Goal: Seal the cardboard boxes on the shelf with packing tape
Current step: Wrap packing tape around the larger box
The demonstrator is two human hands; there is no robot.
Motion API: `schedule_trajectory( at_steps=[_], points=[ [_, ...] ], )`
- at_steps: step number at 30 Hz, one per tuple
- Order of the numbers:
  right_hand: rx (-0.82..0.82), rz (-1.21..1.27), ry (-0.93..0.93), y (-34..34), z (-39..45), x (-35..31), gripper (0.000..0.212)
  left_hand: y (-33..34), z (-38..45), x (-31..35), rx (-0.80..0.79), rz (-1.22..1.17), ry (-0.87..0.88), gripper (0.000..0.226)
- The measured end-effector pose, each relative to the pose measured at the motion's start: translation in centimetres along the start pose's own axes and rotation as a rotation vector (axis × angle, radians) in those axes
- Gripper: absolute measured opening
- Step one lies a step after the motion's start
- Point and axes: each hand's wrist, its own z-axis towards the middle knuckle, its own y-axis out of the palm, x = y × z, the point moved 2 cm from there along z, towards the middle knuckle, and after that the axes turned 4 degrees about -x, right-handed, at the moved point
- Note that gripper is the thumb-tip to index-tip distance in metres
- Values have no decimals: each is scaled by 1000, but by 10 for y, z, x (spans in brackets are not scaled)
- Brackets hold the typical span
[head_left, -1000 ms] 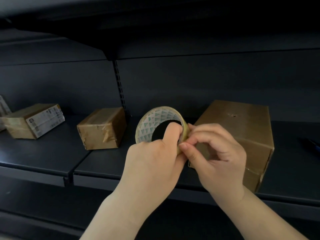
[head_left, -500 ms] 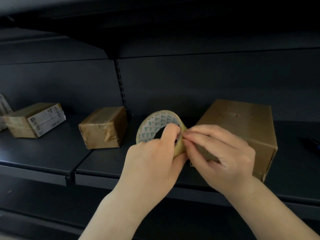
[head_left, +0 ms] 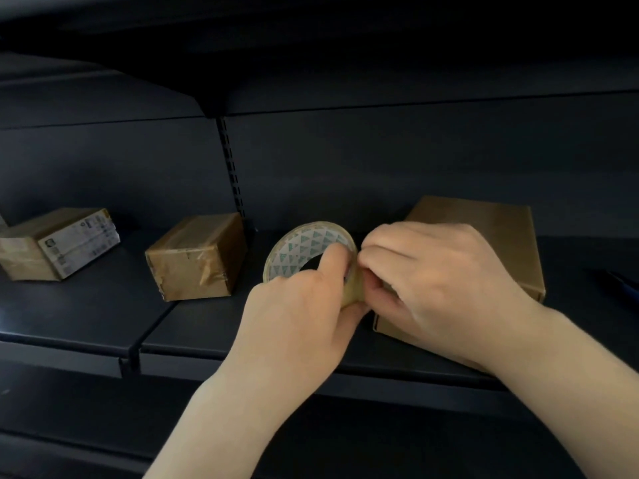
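Gripping the tape roll (head_left: pixel 307 248) in my left hand (head_left: pixel 297 316), I'd judge my right hand (head_left: pixel 435 281), pinching at its rim, should lift the free end cleanly before reaching the big box (head_left: pixel 484 233) by the shelf (head_left: pixel 86 312) front edge.

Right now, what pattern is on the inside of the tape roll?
Small green triangles on white, printed on the tape roll's inner core; the head view shows it.

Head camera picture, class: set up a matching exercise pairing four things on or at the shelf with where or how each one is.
Things:
1. tape roll
2. large box
3. labelled box
4. middle box

States:
A. far left on the shelf
B. held in the left hand
C. behind the right hand
D. wrapped in wrinkled tape

Pairs: 1-B, 2-C, 3-A, 4-D
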Motion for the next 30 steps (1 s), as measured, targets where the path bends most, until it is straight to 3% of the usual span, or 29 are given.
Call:
schedule_trajectory(
  at_steps=[5,8,12,15,21,30],
  points=[
    [-11,-4,-82,-1,3,2,16,5,3,-1,2,-8,0,32],
    [-41,48,-100,-4,1,2,14,0,6,-7,-25,-54,-101,41],
    [-19,283,86,-6,-3,7,13,-13,9,-11,-33,-110,-139,43],
    [-11,223,151,3,0,14,25,-14,8,0,-90,-128,-118,32],
    [-11,49,-17,11,1,15,28,-10,6,7,-136,-99,-91,32],
    [94,-57,-205,12,-1,18,14,-11,5,8,-157,-195,-150,31]
  ],
)
